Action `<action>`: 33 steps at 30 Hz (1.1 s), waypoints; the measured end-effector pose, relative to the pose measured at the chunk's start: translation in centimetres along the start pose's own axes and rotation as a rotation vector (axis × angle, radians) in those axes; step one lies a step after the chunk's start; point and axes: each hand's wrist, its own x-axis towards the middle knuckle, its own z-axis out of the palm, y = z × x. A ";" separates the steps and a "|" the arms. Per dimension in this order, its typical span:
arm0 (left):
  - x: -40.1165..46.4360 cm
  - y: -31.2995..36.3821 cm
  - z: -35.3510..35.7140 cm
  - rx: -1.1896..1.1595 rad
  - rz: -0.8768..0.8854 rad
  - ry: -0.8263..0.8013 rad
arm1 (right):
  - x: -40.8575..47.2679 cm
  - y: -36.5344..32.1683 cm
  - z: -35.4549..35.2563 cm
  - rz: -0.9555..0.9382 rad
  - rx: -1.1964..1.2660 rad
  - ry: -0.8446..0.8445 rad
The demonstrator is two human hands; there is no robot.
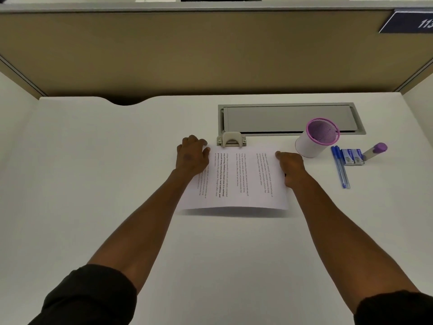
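My rolled dark sleeves [93, 294] sit nearest, both forearms reaching out over the plain white desk [117, 184]. Between my hands lies the white printed sheet of paper [236, 184], turned sideways so its lines of text run away from me. Its near edge floats a little off the desk and throws a shadow. Its far edge meets the mouth of the small beige metal hole punch [231, 139].

My left hand [193, 156] lies over the sheet's left margin, fingers curled round the far corner. My right hand [291, 168] pinches the right edge, thumb on top; the fingers underneath are hidden.

I judge the sheet very light and limp. It will sag in the middle, buckle if pushed hard, and crease under a tight grip. So I would hold it by both side edges near the far corners, keep it taut and flat, and ease it in squarely.

Right of it stand a white mesh pen cup with a purple rim [315, 139], two blue pens [341, 167] and small blue staple boxes [352, 156]. Beyond are a grey cable hatch [290, 118] and the tan partition [187, 55].
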 end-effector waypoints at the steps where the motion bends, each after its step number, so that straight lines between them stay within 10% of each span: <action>1: 0.4 0.1 -0.3 0.012 -0.010 -0.018 | 0.0 0.0 -0.1 0.014 0.028 -0.023; 12: -2.6 -1.6 -0.7 -0.231 -0.543 -0.078 | 0.4 0.6 -0.3 0.025 0.113 -0.079; 17: -3.1 -2.5 -1.2 -0.721 -0.708 0.006 | 0.1 0.5 -0.6 0.035 0.128 -0.090; 33: -3.0 -2.7 -0.4 -0.629 -0.695 0.097 | -0.1 -0.2 0.0 -0.007 0.022 -0.052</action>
